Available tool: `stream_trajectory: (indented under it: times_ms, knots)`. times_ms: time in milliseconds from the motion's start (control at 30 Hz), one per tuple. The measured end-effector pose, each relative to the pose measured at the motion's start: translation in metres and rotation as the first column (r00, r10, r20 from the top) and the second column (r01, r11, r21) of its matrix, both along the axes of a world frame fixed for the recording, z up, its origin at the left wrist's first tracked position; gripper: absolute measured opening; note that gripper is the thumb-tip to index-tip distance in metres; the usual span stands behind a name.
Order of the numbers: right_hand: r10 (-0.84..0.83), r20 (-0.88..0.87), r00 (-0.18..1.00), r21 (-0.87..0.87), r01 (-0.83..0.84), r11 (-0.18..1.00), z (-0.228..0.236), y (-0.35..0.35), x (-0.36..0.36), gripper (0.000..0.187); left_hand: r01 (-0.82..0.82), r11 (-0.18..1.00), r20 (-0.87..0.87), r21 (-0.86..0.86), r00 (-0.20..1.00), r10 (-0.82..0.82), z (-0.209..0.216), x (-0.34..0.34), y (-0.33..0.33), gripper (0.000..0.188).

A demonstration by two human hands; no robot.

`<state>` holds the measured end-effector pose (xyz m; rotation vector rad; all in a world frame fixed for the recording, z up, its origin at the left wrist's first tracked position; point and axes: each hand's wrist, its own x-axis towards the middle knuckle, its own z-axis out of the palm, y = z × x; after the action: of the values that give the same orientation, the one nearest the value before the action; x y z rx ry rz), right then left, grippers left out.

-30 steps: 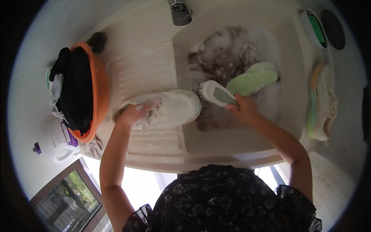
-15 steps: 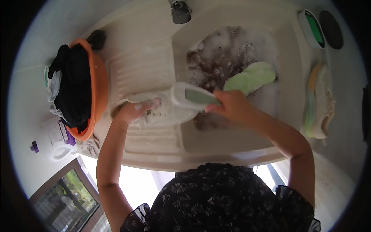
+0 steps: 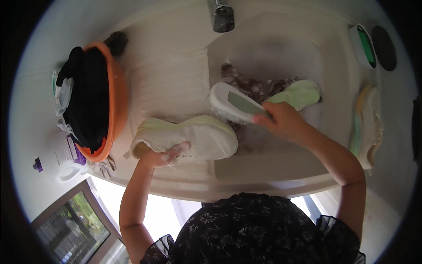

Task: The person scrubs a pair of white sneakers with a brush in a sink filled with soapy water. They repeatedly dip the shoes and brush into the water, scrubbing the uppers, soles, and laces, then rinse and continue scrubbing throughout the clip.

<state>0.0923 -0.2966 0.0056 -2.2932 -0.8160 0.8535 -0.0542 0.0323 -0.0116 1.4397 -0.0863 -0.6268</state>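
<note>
A wet off-white shoe (image 3: 204, 138) lies tipped on its side over the ribbed drainboard, its toe reaching past the basin's edge. My left hand (image 3: 165, 157) grips it near the ankle opening, fingers partly inside. In my right hand (image 3: 285, 121) is a white scrubbing brush (image 3: 233, 103) with a grey-green back, its bristles facing down. The brush hangs above the basin, just apart from the shoe's toe. Behind my right hand a pale green insole (image 3: 299, 94) floats in dark, sudsy water (image 3: 272, 141).
An orange basin (image 3: 118, 101) heaped with dark clothes stands at the left, a white detergent jug (image 3: 63, 156) beside it. The tap (image 3: 221, 17) is at the back. On the right ledge sit another shoe (image 3: 367, 125) and a white container with green inside (image 3: 365, 46).
The shoe has been tilted so more of its pale sole edge shows. My right hand has lifted the brush away from the shoe, up and to the right.
</note>
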Motion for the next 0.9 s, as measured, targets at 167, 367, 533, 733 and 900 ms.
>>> stream_trajectory:
  times_ms: [167,367,533,733,900]
  knots:
    - [0.116,0.180,0.977,-0.166,-0.086,0.982,0.012,0.003,0.008,0.060,0.012,0.985,-0.050,0.173,0.999,-0.004,0.008,-0.009,-0.009,0.034]
    - [0.171,0.068,0.983,-0.111,-0.163,0.980,0.052,0.011,-0.002,0.058,-0.138,0.986,-0.044,0.094,0.989,0.142,0.008,-0.023,-0.019,0.027]
    - [0.112,0.196,0.974,-0.310,-0.046,0.949,0.036,0.006,0.020,0.061,-0.106,0.976,-0.130,0.188,0.983,0.132,0.010,-0.026,-0.022,0.024]
    - [0.302,0.260,0.917,-0.153,-0.270,0.951,0.055,0.016,-0.027,0.059,-0.175,0.976,-0.083,0.126,0.979,0.186,0.014,-0.024,-0.025,0.020]
    - [0.041,0.430,0.902,-0.177,0.040,0.983,0.004,-0.085,-0.003,0.056,-0.090,0.957,-0.262,0.274,0.951,0.164,0.021,-0.021,-0.025,0.020]
